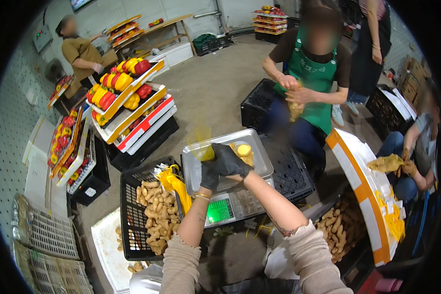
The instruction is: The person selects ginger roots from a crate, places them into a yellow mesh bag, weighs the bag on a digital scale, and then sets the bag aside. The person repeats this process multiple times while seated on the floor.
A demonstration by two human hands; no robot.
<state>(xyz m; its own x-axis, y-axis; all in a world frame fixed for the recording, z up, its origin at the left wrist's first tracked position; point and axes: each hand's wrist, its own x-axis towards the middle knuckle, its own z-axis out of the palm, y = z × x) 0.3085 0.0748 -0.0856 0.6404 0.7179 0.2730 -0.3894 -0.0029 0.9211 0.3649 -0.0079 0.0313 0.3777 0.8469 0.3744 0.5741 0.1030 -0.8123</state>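
Observation:
My left hand (210, 171) and my right hand (229, 160), both in black gloves, meet over the metal tray of a digital scale (220, 212). A blurred yellow mesh bag (202, 147) spreads from the fingers of my left hand, its open end pointing away from me. My right hand overlaps the left, and its fingers are partly hidden. Pieces of ginger (245, 152), one with a pale cut face, lie in the metal tray (265, 161) beside my right hand. Yellow mesh bags (174, 182) hang over the black crate at the left.
A black crate (126, 205) of ginger stands left of the scale; more ginger (336, 231) lies at the right by a white and orange foam box (364, 187). Pepper trays (132, 110) are stacked ahead left. A person in a green apron (316, 88) sits opposite; another person crouches right.

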